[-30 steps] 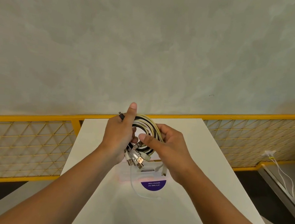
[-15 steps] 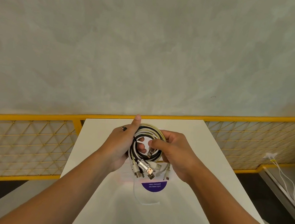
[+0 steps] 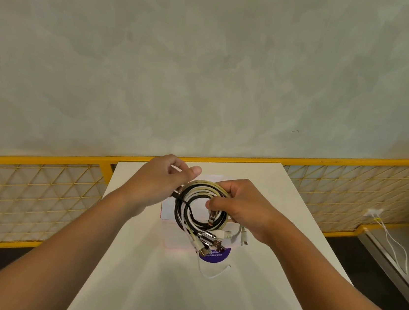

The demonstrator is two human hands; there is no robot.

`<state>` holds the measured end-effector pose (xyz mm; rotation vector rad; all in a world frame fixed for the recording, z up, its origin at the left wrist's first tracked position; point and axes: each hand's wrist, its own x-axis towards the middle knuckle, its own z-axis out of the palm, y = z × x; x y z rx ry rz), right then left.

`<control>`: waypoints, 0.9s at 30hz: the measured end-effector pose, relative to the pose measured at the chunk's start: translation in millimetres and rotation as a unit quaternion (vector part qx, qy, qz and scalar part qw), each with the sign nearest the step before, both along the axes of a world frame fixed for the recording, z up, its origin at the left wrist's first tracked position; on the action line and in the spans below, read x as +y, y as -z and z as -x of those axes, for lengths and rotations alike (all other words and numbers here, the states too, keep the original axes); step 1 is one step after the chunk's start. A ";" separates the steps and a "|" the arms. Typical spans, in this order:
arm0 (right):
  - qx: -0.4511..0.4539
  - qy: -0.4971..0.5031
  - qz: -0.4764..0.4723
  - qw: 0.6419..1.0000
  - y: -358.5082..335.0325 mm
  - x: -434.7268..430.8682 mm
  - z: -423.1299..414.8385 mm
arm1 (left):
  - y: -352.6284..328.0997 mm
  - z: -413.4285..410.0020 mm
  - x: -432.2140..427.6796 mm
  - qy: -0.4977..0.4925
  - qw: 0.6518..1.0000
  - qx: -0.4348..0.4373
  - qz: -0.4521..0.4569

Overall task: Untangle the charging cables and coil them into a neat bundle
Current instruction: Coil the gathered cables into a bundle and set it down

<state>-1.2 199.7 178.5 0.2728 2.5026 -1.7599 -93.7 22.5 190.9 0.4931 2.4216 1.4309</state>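
**Above the white desk, both hands on a coil of cables**

Above the far half of the white desk [image 3: 130, 287], a coil of charging cables [image 3: 201, 207] is held up in the air between two bare hands. On the left side, the left hand [image 3: 161, 183] is curled, its thumb and fingers closed over the upper left of the coil, where a dark plug end [image 3: 177, 192] sticks out beside the palm; how firmly it grips cannot be told. The coil itself is a round loop of black, white and cream strands lying side by side, with an open hole in the middle. From its lower edge a bunch of connector ends [image 3: 209, 240] hangs down, some metal, some white. Under them, flat on the desk, lies a white sheet with a purple circle [image 3: 214, 255] printed on it, and a thin white cable end [image 3: 212, 274] curls on the desk just below that. On the right side, the right hand [image 3: 245, 209] clasps the coil's right edge, thumb across the front of the strands and fingers wrapped behind. Farther right, beyond the desk, a yellow mesh railing [image 3: 348, 188] runs along the wall, and white wires [image 3: 393, 245] trail from a small fitting there.
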 end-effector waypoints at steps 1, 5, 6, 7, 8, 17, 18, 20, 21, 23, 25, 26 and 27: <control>-0.002 -0.010 -0.010 1.000 -0.3 -0.4 0.5 | -3.7 0.0 0.7 0.008 1.000 0.021 0.019; -0.001 -0.056 -0.054 0.997 -3.0 -4.2 1.9 | -17.2 -11.4 12.4 0.051 0.985 0.121 0.116; 0.001 -0.067 -0.065 0.996 -4.0 -5.7 2.2 | -18.7 -15.1 16.9 0.067 0.980 0.134 0.134; 0.005 -0.076 -0.071 0.995 -5.3 -7.2 2.3 | -18.1 -17.7 21.9 0.084 0.976 0.138 0.149; 0.009 -0.083 -0.072 0.994 -6.6 -9.0 2.4 | -16.2 -20.2 25.8 0.099 0.972 0.139 0.163; 0.021 -0.094 -0.067 0.993 -9.1 -1.6 -0.5 | 11.6 -25.0 33.7 0.107 0.988 0.026 0.107; 0.027 -0.089 -0.064 0.994 -9.5 -1.0 -0.6 | 14.1 -25.2 33.0 0.102 0.990 0.016 0.094; 0.036 -0.082 -0.057 0.994 -10.8 -1.4 -1.0 | 16.1 -25.5 33.0 0.093 0.992 0.007 0.079; 0.038 -0.079 -0.055 0.995 -10.5 -1.5 -0.4 | 16.1 -25.4 32.8 0.091 0.993 0.003 0.076; 0.035 -0.078 -0.052 0.995 -9.8 -1.6 0.0 | 15.8 -25.8 31.0 0.093 0.993 -0.009 0.069; 0.032 -0.080 -0.053 0.995 -11.4 -1.4 -0.5 | 15.0 -25.5 27.7 0.100 0.992 -0.022 0.070; 0.030 -0.082 -0.055 0.995 -12.7 -1.1 -0.9 | 14.5 -25.0 26.4 0.105 0.991 -0.030 0.073; 0.027 -0.086 -0.057 0.994 -14.1 -0.9 -1.1 | 14.5 -24.6 25.1 0.110 0.990 -0.041 0.076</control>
